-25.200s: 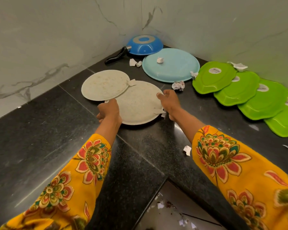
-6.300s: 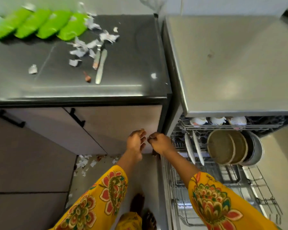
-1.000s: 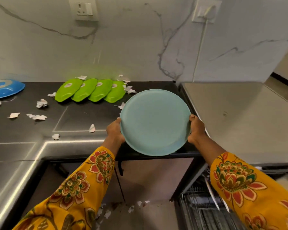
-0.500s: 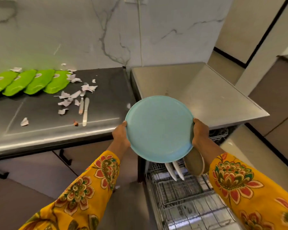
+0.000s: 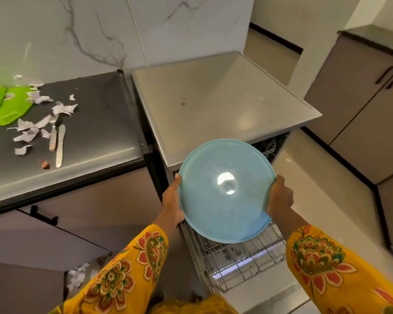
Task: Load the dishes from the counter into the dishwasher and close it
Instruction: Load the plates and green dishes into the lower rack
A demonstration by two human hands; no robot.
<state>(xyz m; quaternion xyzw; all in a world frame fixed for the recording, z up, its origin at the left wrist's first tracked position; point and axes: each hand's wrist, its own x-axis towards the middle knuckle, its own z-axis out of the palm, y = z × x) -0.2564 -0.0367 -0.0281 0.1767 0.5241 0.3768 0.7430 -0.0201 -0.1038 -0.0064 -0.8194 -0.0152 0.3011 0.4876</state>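
Change: plate (image 5: 225, 191) carried rightward off the counter (image 5: 95, 132), now above the pulled-out dishwasher rack (image 5: 236, 257).
Grip: left hand (image 5: 171, 205) and right hand (image 5: 279, 198) clamp opposite rims, plate between them.
Left of grip: fork (image 5: 53, 134), knife (image 5: 60, 145), green plates (image 5: 9, 107), paper scraps (image 5: 27, 130).
Behind grip: dishwasher top (image 5: 218, 98).

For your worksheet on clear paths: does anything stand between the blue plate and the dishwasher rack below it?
Nothing visible does. Both hands, left and right, hold the blue plate directly above the pulled-out rack. The wires showing below it are bare; the plate hides the rack's back part.
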